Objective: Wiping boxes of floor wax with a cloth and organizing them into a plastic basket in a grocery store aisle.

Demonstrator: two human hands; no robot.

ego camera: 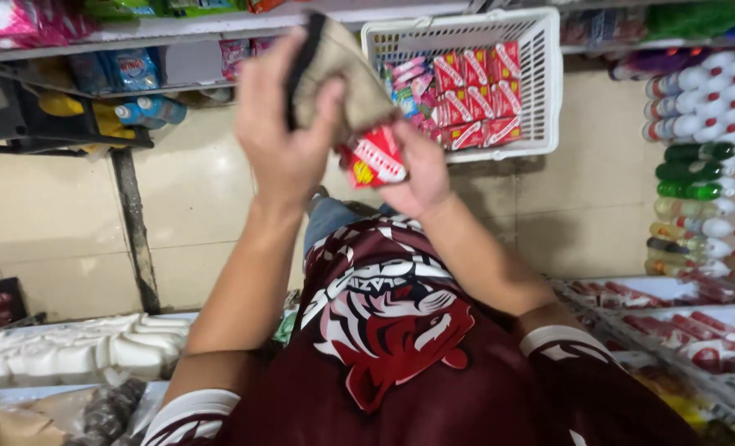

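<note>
Inspector: What does each hand hold?

Technician: The left hand [283, 132] is closed around a tan cloth [334, 70] with a dark edge, raised in front of the person's chest. The right hand [417, 173] is closed on a small red packet [374, 161] with white and yellow print. Cloth and packet touch: the lower fold of the cloth lies against the top of the packet.

Inspector: Where do these items sit relative to the surroundings?

Technician: Both are held in the air above the tiled floor [53, 215]. Just beyond them stands a white plastic basket [545, 91], tilted toward the camera and filled with more red packets [479, 95] of the same kind, plus some pink ones. Rows of bottles [698, 149], white, green and yellow, lie at the right. White packs [78, 351] sit on a low shelf at the lower left.

Inspector: How far along does the work appear?

Technician: As a judgement only: one packet is out of the basket and under the cloth, so the wiping of that single packet looks to be in hand. The basket holds many packets in neat rows; the picture does not show which of them have been wiped. No separate pile of wiped packets is visible, so most of the work probably remains.
</note>
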